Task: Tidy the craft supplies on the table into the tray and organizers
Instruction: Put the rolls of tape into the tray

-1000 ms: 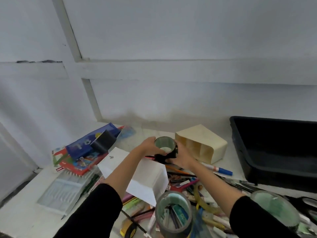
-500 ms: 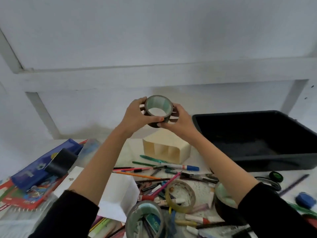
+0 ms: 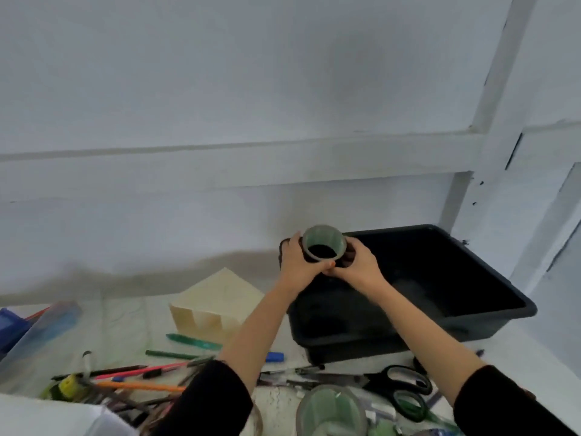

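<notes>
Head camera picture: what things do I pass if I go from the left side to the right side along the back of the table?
Cream plastic organizer box → dark tape roll with greenish core → big black plastic tray.

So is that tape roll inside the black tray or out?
Out: the left hand and right hand hold the tape roll in the air above the left end of the black tray.

Soft, even, dim-grey light — whole frame motion-blurred, wide-angle bending at edges, faint shadows on wall.
</notes>
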